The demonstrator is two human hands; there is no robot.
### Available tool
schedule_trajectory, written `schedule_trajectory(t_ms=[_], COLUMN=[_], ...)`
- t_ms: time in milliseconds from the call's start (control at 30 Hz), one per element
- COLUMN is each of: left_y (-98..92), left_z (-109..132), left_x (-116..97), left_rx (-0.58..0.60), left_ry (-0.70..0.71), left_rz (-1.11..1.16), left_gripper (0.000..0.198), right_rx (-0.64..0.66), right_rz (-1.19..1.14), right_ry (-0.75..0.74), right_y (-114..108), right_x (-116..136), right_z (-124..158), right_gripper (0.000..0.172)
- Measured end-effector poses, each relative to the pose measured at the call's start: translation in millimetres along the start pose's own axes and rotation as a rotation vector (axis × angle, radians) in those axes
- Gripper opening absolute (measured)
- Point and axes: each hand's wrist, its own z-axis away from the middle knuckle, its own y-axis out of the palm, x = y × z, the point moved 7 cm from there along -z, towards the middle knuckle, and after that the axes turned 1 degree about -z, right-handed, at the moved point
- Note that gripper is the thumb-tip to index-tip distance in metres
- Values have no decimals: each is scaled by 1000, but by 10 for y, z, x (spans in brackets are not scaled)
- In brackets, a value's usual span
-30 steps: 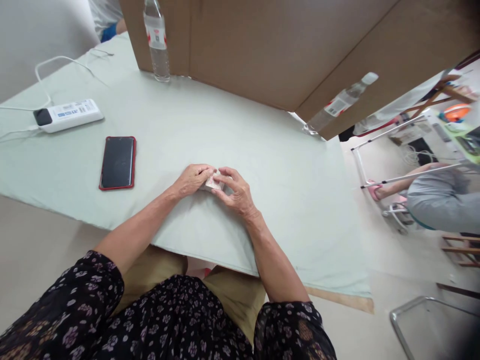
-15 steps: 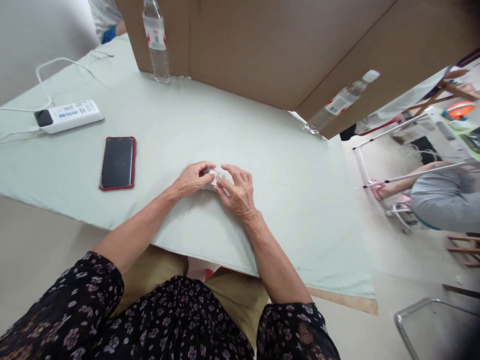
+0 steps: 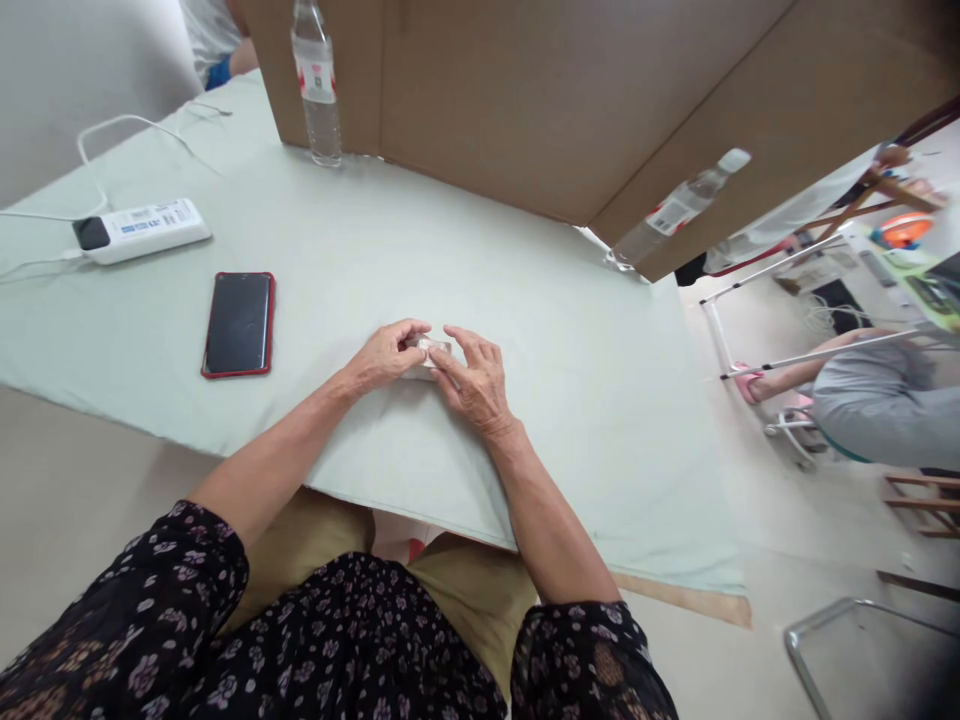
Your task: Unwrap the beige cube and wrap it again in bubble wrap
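A small, pale, box-like thing (image 3: 424, 358) lies low over the table between my two hands; its exact kind is too small and too covered to make out. My left hand (image 3: 382, 357) is closed on its left end, with the thumb lying along the near top. From the right, my right hand (image 3: 476, 380) has its thumb and a fingertip against the thing, while another finger reaches out past the far side. The fingers hide much of its surface.
A red-cased phone (image 3: 238, 324) and a white power strip (image 3: 146, 231) with cables lie to the left. Water bottles (image 3: 321, 105) (image 3: 671, 212) stand against a brown cardboard panel (image 3: 487, 100) at the back. Another person's leg (image 3: 780, 380) shows beyond the table at right.
The fingers of my right hand have shifted slightly over the top of the pale box-like thing. My left hand keeps its hold. The whole view has moved a little.
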Motion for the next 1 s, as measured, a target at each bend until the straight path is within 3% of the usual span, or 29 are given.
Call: schedule_trajectory(t_ms=[233,367,433,633,800,1000], left_y=[6,17,27,45,-20,39], left_z=[-5,-9,-12,-19,18,22], left_x=[17,28,33,38,-18,-40], left_rx=[17,27,29,43,35,64], left_ry=[19,24,28,23,38,83], left_rz=[38,61,74,123,19,-32], left_gripper=[63,62,63,66,75,79], right_rx=[-26,-73,-51,-13,-46,-22], right_rz=[-116,-265,-332,-358,-329,-305], right_ry=[34,151,177,175,186,173], right_y=[-6,8,49,109,84,84], right_x=[-5,-217,-284,-246,-268,-268], right_z=[5,44,54,56,68,58], right_gripper=[36,69,76,57,59,58])
